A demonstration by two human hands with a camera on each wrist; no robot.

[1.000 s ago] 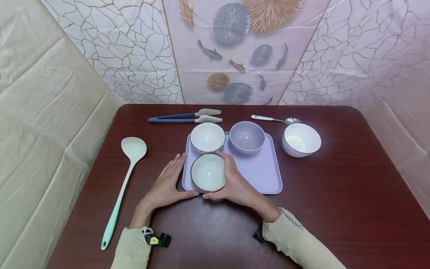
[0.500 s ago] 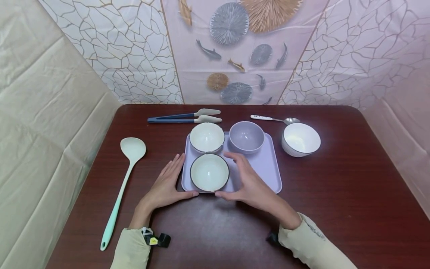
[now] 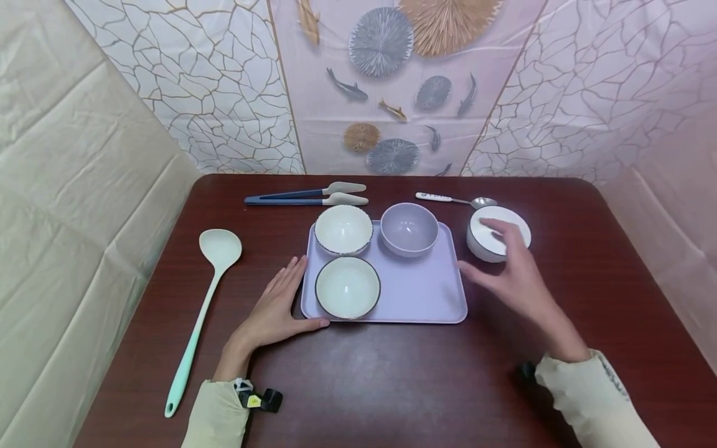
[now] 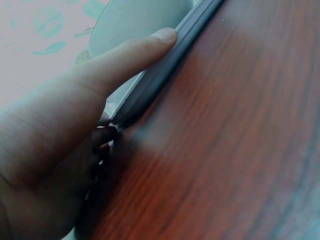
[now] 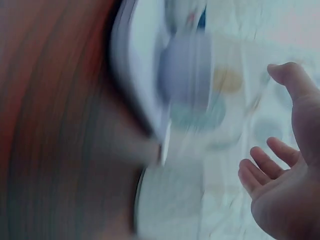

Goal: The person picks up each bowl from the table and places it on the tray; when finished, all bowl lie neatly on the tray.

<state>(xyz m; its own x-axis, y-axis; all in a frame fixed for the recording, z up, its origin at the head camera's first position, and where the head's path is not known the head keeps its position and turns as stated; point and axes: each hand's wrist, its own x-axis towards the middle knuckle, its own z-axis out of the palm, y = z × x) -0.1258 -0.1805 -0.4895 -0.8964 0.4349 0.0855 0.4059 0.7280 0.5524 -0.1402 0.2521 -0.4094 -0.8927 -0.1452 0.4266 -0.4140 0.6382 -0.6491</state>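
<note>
A lavender tray (image 3: 422, 292) carries three bowls: a white bowl (image 3: 343, 229) at back left, a purple bowl (image 3: 409, 229) beside it, and a dark-rimmed white bowl (image 3: 347, 288) at front left. My left hand (image 3: 274, 311) rests at the tray's left front corner, fingers along its side; in the left wrist view the thumb (image 4: 150, 47) lies against the tray's edge. Another white bowl (image 3: 484, 246) stands on the table right of the tray. Close in front of it, partly covering it in the head view, hovers my right hand (image 3: 518, 277), thumb and fingers spread, holding nothing.
Behind the tray lie blue-handled tongs (image 3: 308, 196) and a spoon (image 3: 456, 200) with a white handle. A long ladle (image 3: 207, 311) with a mint handle lies on the left of the dark wooden table (image 3: 358, 386). Fabric walls rise at the back and both sides.
My right hand has let go of the dark-rimmed white bowl and moved right, across the tray, to the white bowl off the tray. The left hand has stayed at the tray's corner.
</note>
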